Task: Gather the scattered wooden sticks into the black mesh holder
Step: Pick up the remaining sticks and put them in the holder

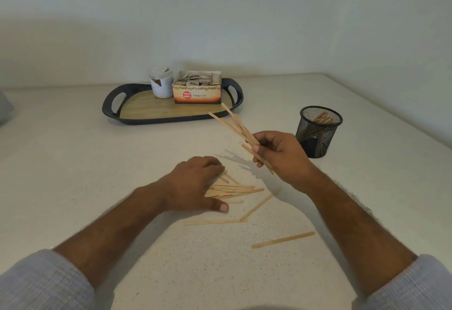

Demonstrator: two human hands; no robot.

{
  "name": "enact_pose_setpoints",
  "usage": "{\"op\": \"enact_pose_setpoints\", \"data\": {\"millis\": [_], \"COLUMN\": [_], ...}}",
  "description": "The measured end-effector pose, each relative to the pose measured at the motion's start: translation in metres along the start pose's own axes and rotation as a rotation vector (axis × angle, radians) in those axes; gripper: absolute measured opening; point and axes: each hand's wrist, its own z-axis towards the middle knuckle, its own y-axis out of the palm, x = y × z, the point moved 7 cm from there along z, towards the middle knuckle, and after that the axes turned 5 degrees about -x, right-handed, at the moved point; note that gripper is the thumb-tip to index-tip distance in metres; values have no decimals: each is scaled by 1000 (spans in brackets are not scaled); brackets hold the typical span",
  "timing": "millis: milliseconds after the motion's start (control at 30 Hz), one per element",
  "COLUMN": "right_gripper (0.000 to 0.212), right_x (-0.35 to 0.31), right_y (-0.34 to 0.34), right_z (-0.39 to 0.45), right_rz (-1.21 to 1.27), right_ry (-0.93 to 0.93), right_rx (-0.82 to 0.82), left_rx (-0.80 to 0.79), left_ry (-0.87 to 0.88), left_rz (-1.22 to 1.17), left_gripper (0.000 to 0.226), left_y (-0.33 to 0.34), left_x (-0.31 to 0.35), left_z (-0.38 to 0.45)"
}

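Several thin wooden sticks (234,190) lie in a loose pile on the pale counter under and beside my left hand (195,182), whose fingers curl down onto the pile's far end. Three more sticks lie apart nearer me, one at the right (283,239). My right hand (281,155) is raised above the counter and shut on a bundle of sticks (232,121) that points up and to the left. The black mesh holder (318,131) stands upright to the right of that hand, with several sticks inside.
A dark tray (110,104) with a wooden floor sits at the back, carrying a white jar (161,84) and an open box of ginger tea (197,87). The counter's right edge runs diagonally past the holder. A wall rises behind.
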Motion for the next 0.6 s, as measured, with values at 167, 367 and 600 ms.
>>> {"op": "enact_pose_setpoints", "data": {"millis": [167,367,600], "right_gripper": [19,19,22], "right_x": [2,2,0], "right_y": [-1,2,5], "right_z": [1,1,0], "right_rz": [-8,-6,-30], "right_ry": [2,6,12], "right_rx": [0,-7,30], "left_rx": [155,275,289], "left_ry": [-30,-128,-208], "left_rz": [-45,-26,107], "left_gripper": [43,30,35], "left_y": [-7,2,3], "left_x": [-3,6,9], "left_z": [-5,-15,-18]}}
